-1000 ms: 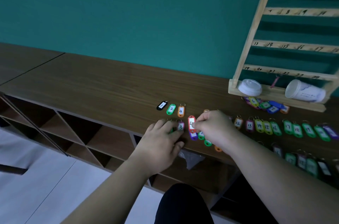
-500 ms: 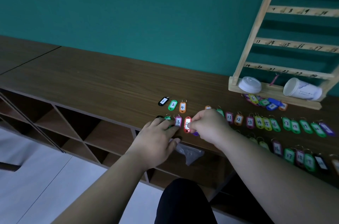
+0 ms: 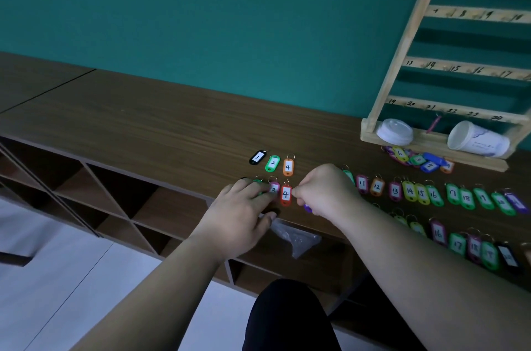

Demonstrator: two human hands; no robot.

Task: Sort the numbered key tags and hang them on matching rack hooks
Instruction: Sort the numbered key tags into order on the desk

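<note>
Hidden or unclear:
- The left hand (image 3: 241,207) lies flat with fingers straight across the near row at the front edge of the table (image 3: 143,120). It covers most of a green tag (image 3: 257,182), whose number is unreadable. Its fingertips rest on a pink tag (image 3: 273,189) marked 3.
- The right hand (image 3: 324,191) has its fingers curled, with the tips at the right edge of the red tag (image 3: 285,194). Cannot tell whether they pinch it or only touch it.
- A purple tag (image 3: 308,207) pokes out beneath the right hand, number hidden.
- The rack (image 3: 402,43) is cut off at the top and at the right border.
- A thin pink item (image 3: 433,124) hangs under the 21 mark, too slim to identify.
- The nearest row (image 3: 457,244) at right is blurred. Only 16 and 17 are just legible.

Red tag:
- It lies flat on the table between the two hands, just beside the pink tag.
- It has a white paper insert with a black handwritten 4.

Writing:
- Behind it is a short line of three: black tag (image 3: 257,157) marked 1, light green tag (image 3: 272,163) marked 2, orange tag (image 3: 288,167) marked 4.
- To the right of the right hand, a long row (image 3: 410,191) reads 11, 12, 13, 14, 15, 16, 17, 18, then turns to blur.
- A loose pile (image 3: 416,158) sits at the foot of the rack, with 6 and 9 readable.
- The rack rails are handwritten 7 to 10, 13 to 17 and 19 to 24.
- On the rack base are a white lid (image 3: 394,131) and a paper cup (image 3: 477,139) on its side, its faint print unreadable.
- A clear plastic bag (image 3: 296,237) hangs below the table edge.
</note>
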